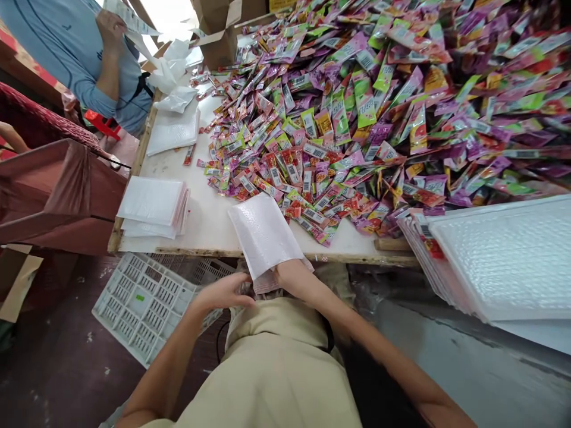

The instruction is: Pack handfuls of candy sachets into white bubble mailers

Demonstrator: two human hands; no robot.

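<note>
A white bubble mailer (263, 235) lies at the table's front edge, its open end towards my body. My right hand (288, 276) reaches into that opening. Its fingers are hidden inside the mailer, so whether they hold anything does not show. Just left of the opening is my left hand (227, 292), thumb and fingers apart with nothing held; its fingertips are close to the mailer's edge. Beyond the mailer spreads a big heap of small colourful snack packets (312, 148), mostly purple, green and red.
A stack of white mailers (151, 205) sits on the table's left, with another pile (173, 131) behind it. Large bubble mailers (504, 255) stand at right. A white plastic crate (143, 303) is below the table. A person in blue (80, 53) holds paper at upper left.
</note>
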